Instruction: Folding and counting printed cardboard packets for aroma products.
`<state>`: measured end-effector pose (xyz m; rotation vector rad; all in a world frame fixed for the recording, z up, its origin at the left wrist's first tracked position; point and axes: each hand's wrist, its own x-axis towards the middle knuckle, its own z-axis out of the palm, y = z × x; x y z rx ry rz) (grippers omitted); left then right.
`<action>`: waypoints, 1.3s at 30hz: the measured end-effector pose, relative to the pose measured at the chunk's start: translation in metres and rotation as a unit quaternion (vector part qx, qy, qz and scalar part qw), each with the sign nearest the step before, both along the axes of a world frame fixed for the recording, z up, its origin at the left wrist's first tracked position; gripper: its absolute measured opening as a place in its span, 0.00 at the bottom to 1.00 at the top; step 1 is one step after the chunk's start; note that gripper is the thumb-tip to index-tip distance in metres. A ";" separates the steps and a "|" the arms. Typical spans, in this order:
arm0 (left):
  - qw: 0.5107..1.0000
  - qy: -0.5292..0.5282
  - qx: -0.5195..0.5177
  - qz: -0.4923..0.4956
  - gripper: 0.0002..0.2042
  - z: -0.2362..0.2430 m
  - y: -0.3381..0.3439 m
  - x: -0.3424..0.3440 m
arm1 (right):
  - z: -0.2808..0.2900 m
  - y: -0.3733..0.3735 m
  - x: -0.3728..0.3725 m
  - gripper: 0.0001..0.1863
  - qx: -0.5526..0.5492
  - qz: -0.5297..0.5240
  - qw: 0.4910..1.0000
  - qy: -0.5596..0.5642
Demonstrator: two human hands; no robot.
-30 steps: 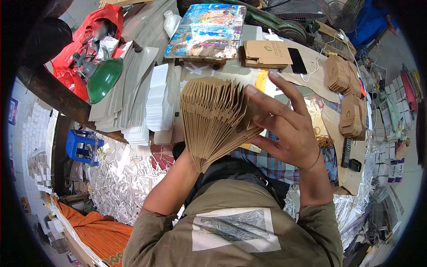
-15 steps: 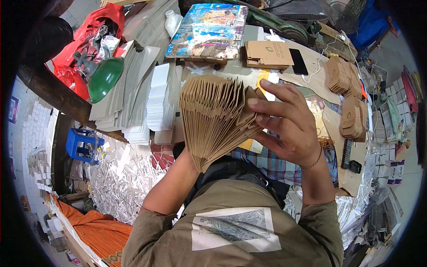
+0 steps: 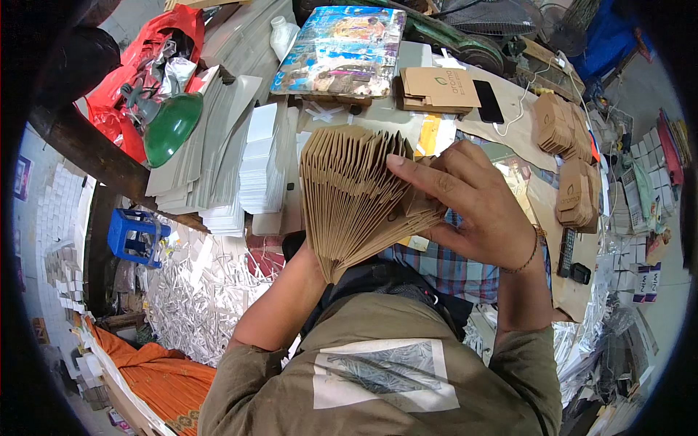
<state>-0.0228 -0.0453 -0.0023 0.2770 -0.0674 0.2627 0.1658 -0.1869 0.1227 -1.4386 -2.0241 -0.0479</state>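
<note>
A fanned stack of flat-folded brown cardboard boxes (image 3: 349,196) is held up in front of my body, spread wide at the top and pinched together at the bottom. My left hand (image 3: 313,263) supports it from behind and below; its fingers are hidden by the stack. At the fan's right side, my right hand (image 3: 483,203) has its index finger on the top edges and its thumb lower down, gripping the rightmost folded pieces. Those pieces stand apart from the tight pleats.
Behind the fan are white card stacks (image 3: 262,160), a paint-smeared board (image 3: 338,54), a pile of brown boxes (image 3: 436,91) and a black phone (image 3: 488,102). More bundled brown boxes (image 3: 579,192) lie at right. A green lamp shade (image 3: 173,129) is at left, above paper shreds (image 3: 196,305).
My right hand has shifted slightly right and down, its index finger now reaching further left over the top edges. A few right-hand pieces have tilted further outward from the fan.
</note>
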 end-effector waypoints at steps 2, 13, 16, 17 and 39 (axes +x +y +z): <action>0.996 0.046 0.075 0.027 0.27 0.005 -0.004 0.000 | 0.000 -0.003 -0.001 0.47 0.003 -0.010 1.000 0.008; 0.999 0.038 0.017 0.026 0.28 0.002 -0.006 -0.004 | 0.001 0.003 -0.002 0.20 0.119 -0.014 0.990 -0.079; 0.997 0.074 0.012 0.030 0.28 0.008 -0.008 -0.001 | 0.003 0.001 -0.003 0.18 0.114 -0.021 0.989 -0.091; 0.997 0.069 0.017 0.032 0.28 0.006 -0.007 -0.002 | 0.002 0.001 -0.002 0.18 0.115 -0.019 0.989 -0.089; 0.997 -0.052 -0.055 -0.026 0.26 0.009 -0.007 0.006 | 0.007 0.004 -0.003 0.37 0.019 -0.007 0.999 -0.035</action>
